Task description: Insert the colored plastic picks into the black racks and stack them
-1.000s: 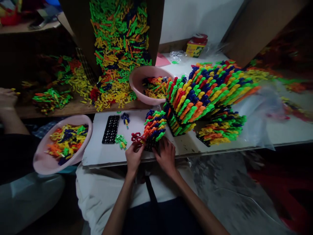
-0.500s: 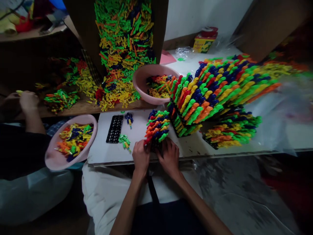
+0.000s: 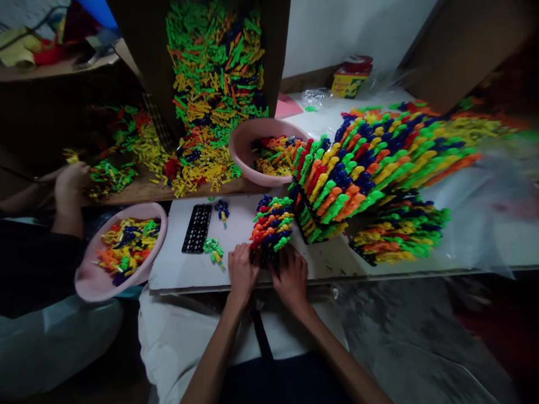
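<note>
A small black rack (image 3: 269, 257) stands at the table's near edge, filled with rows of colourful plastic pieces (image 3: 273, 221) in red, blue, green, orange and yellow. My left hand (image 3: 243, 268) has its fingers closed around the rack's near left side. On the near right side, my right hand (image 3: 291, 275) grips it too, thumb pointing inward. Both hands partly hide the rack. To the left lie a bare black perforated tray (image 3: 196, 229), a bunch of blue pieces (image 3: 222, 210) and a bunch of green pieces (image 3: 214, 250), each with a yellow part.
Large filled racks (image 3: 357, 163) crowd the right, with a smaller one (image 3: 400, 233) in front. A pink bowl (image 3: 244, 151) of pieces stands behind; another bowl (image 3: 95, 280) is at left. Loose pieces (image 3: 206, 163) spill from a box. A co-worker's hand (image 3: 73, 179) is far left.
My hands keep their hold on the rack, which has hardly moved. At the far left, the co-worker's hands have shifted right, towards the loose pieces. The view has tilted slightly.
</note>
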`<state>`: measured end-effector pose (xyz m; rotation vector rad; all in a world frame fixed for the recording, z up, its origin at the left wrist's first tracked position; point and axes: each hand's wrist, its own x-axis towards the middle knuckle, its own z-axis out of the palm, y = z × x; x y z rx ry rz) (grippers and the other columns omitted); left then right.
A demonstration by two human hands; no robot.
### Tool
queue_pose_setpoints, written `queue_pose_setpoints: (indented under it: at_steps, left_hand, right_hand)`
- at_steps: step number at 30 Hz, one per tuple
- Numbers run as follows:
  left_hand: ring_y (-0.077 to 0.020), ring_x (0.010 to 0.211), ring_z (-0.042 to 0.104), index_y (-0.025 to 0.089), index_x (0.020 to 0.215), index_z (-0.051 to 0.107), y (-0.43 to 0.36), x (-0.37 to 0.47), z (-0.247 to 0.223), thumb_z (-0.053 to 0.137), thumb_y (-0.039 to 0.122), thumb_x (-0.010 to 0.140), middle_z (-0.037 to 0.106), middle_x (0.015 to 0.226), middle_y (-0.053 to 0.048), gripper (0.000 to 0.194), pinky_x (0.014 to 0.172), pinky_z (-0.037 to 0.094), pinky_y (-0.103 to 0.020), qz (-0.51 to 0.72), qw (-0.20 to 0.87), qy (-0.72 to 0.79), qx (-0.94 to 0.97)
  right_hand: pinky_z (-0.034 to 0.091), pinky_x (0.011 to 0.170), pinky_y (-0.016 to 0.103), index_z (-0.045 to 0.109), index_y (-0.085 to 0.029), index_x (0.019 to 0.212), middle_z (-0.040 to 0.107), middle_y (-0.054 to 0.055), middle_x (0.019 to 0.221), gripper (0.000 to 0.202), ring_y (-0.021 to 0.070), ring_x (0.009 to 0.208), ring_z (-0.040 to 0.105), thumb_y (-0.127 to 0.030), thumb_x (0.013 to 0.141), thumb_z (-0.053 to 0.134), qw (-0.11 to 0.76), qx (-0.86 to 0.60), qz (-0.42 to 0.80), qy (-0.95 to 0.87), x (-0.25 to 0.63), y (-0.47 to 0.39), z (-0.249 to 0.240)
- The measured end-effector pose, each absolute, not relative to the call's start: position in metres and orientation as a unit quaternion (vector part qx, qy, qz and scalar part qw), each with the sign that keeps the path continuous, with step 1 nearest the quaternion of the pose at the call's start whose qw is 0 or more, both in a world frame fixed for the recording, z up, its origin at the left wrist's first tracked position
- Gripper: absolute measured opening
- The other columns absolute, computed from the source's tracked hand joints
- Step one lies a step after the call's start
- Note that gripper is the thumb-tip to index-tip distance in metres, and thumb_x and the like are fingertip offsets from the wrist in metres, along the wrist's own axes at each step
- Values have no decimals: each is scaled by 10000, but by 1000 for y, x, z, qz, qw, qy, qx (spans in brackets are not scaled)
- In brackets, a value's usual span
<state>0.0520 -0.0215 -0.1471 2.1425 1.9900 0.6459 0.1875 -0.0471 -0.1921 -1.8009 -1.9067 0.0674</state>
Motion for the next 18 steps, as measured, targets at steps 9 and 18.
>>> queue_pose_setpoints:
  at_steps: [9, 18]
  left_hand:
    - [-169, 751, 633, 211, 906, 702, -1, 9, -133, 524, 247, 894, 719, 840, -37, 182, 711, 469, -275, 268, 229, 629, 692]
    - [-323, 1042, 660, 155, 788, 698, 95, -30, -94, 815, 286, 616, 731, 993, -171, 246, 785, 477, -331, 264, 299, 796, 456]
  right_hand:
    - [381, 974, 473, 521, -114, 1358, 568, 190, 1362, 515, 337, 1185, 511, -445, 987, 386, 300, -624, -66, -718, 192, -44, -209]
    - [357, 1014, 439, 544, -85, 1343, 580, 182, 1355, 556, 316, 1192, 506, -478, 995, 363, 265, -645, -66, -713, 190, -44, -208]
